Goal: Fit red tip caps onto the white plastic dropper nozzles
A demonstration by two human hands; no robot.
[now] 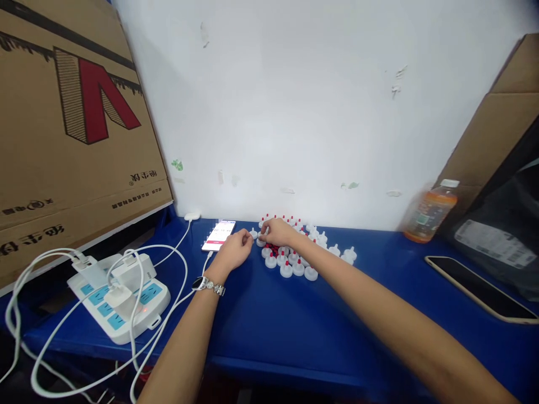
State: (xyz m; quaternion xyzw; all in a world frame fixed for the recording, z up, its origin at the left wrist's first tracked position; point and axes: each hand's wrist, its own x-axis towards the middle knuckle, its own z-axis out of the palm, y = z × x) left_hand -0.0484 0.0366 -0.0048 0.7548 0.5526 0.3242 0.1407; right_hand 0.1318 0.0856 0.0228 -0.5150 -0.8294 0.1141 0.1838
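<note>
A cluster of small white caps with red tips (pixel 295 264) stands on the blue table (pixel 295 325) near the white wall. My right hand (pixel 277 231) reaches over the far left of the cluster, fingers pinched on one white cap. My left hand (pixel 236 251) is just left of it, fingers curled, next to a single white cap (pixel 253 233); whether it holds anything is hidden. A metal watch (pixel 208 285) is on my left wrist.
A lit phone (pixel 219 235) lies left of the caps, on a white cable. A white power strip (pixel 120 292) with chargers sits at the left edge. Cardboard boxes stand left (pixel 63 129) and right. An orange drink bottle (pixel 429 211) and a dark phone (pixel 475 286) are at the right.
</note>
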